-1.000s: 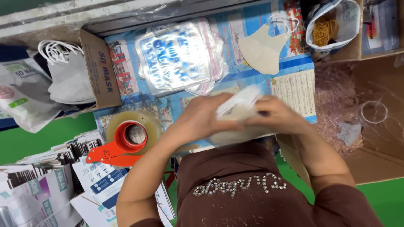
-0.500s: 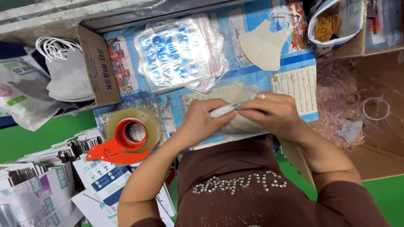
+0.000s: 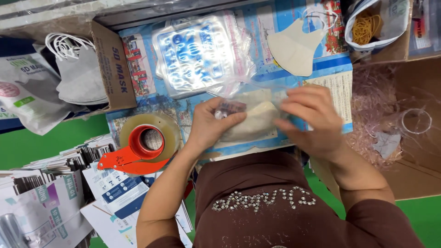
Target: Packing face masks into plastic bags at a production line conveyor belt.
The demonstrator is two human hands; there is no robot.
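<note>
At the near middle of the table, left hand (image 3: 209, 126) and right hand (image 3: 312, 119) clamped on a folded mask (image 3: 255, 120) in its clear bag (image 3: 271, 98) — may crumple or snag if pushed crooked.

Under my hands the mask (image 3: 257, 120) is cream-beige, inside a clear, shiny bag (image 3: 271, 98). A second loose mask (image 3: 294, 48) has the same cream colour, with white loops. The stack of bags (image 3: 200, 53) shows blue print on clear plastic. The tape dispenser (image 3: 131, 158) is orange-red, and its tape roll (image 3: 167, 131) is yellowish-brown. The surface (image 3: 23, 147) is bright green, covered with a blue, colourful printed sheet (image 3: 257, 23). In the brown carton (image 3: 115, 69) the masks (image 3: 80, 78) are grey. The rubber bands (image 3: 365, 25) are yellow. My shirt (image 3: 262, 206) is dark brown with silver studs.
</note>
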